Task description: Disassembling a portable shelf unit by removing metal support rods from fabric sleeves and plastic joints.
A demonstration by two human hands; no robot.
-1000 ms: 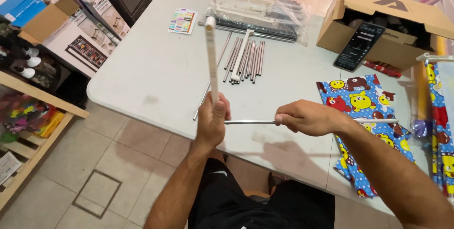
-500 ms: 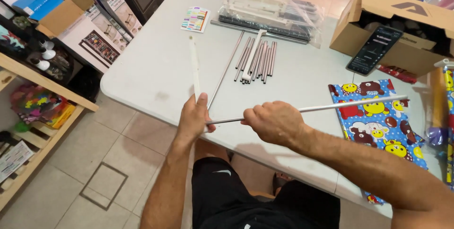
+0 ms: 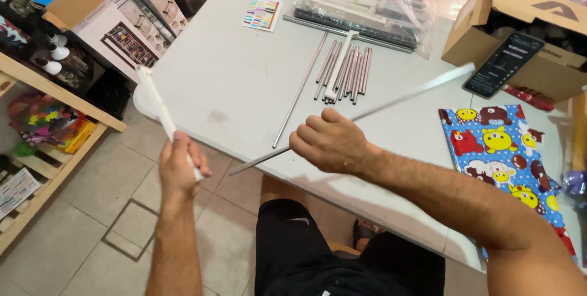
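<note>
**Rod and white bar held apart, not joined**

Going big to small. I see the grey folding table (image 3: 232,82) filling most of the view, person seated at its near edge. On it: a cardboard box (image 3: 538,58) far right with a dark phone (image 3: 502,64) propped against its front, a clear plastic bag of long frame parts (image 3: 361,9) at the far edge, a cartoon-print fabric sheet (image 3: 507,161) on the right, a bundle of metal rods (image 3: 345,73) mid-table with one short white piece lying across it, one loose single rod (image 3: 299,94) just left of the bundle, and a small colour-striped card (image 3: 263,12) far left. Wooden shelf (image 3: 49,94) with clutter stands off to the left on the tiled floor.

Right hand (image 3: 330,143) is closed in a fist around a long metal rod (image 3: 403,97); the rod runs diagonally, near tip poking out below-left of the fist, far end over the table toward the box. Left hand (image 3: 180,168) is wrapped tight around the lower end of a white bar (image 3: 156,100), which points up and away, off the table's near-left corner.

My read: fitting step, parts not mated. Rod tip and bar are well apart. Next move calls for lining the rod's near tip up with the bar; I can't see a socket on it from here.

In the way: nothing between the two hands. The rod's far end sweeps close over the table near the phone and box.
</note>
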